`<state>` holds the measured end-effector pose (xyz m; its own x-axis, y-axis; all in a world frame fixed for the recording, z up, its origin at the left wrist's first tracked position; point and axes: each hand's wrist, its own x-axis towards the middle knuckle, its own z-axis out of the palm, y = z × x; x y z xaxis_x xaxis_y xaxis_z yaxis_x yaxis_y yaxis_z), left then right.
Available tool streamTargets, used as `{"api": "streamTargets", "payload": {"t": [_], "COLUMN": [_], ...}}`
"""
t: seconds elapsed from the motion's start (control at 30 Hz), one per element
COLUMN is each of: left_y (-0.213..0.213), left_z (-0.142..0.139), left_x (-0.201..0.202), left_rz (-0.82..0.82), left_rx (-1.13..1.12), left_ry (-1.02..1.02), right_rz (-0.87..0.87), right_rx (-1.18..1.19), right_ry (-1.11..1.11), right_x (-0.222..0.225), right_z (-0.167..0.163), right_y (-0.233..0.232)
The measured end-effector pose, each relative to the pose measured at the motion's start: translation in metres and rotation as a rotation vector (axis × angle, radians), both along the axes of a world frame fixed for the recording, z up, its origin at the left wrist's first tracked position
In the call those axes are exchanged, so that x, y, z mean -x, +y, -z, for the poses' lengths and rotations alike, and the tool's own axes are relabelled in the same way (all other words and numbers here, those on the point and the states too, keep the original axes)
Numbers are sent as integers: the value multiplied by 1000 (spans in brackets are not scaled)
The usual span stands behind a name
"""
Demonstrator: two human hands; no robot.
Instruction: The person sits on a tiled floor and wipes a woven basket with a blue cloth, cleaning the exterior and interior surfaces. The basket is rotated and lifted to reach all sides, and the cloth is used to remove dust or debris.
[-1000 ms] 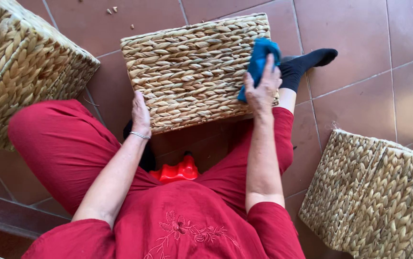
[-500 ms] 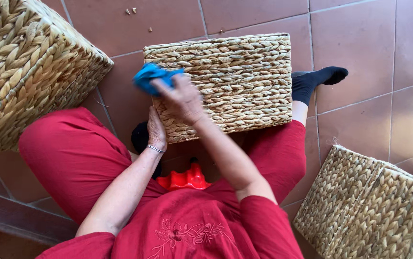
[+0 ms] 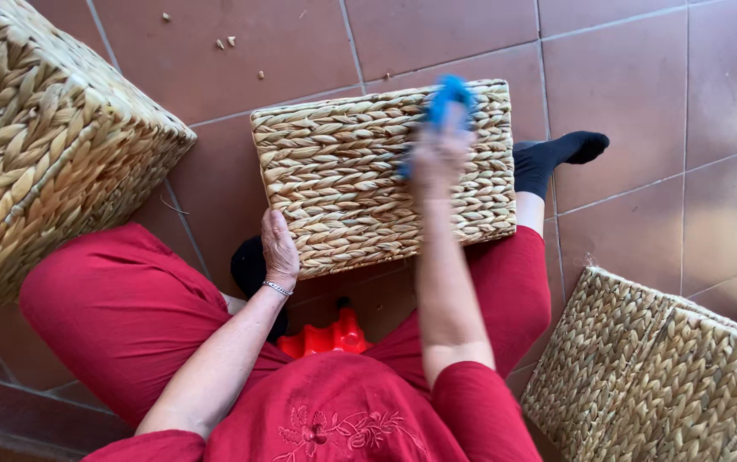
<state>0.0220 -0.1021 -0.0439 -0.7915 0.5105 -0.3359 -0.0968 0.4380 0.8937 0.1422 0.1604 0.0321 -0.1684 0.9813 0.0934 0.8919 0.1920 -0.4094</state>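
R hand (image 3: 439, 152), blurred, clamped on a bright blue cloth (image 3: 447, 96) near the far right corner of the rectangular woven straw basket (image 3: 360, 171). L hand (image 3: 279, 250) grips its near left corner, hands well apart.

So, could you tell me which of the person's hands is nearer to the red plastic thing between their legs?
The left hand, which grips the near edge of the woven basket just above the red plastic thing. The right hand is farther away, up on the basket with a blue cloth.
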Motion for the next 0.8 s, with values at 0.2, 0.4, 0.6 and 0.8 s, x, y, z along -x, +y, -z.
{"api": "streamTargets", "payload": {"t": [0.2,0.4,0.6,0.8], "left_y": [-2,-6,-4,-5], "left_z": [4,3,0,-2], "left_x": [5,3,4,7], "left_rz": [74,-41,-46,-98], "left_rx": [-144,46,10,-108], "left_ry": [53,-122,-79,-175], "right_rz": [-753,-695,114,-79], "right_rx": [-84,-244,-104,-157], "right_ry": [168,-38,-224,-126], "right_x": [120,33,-151,-114], "right_z": [-17,-8,-12,11], "right_y": [-153,-62,34,-75]}}
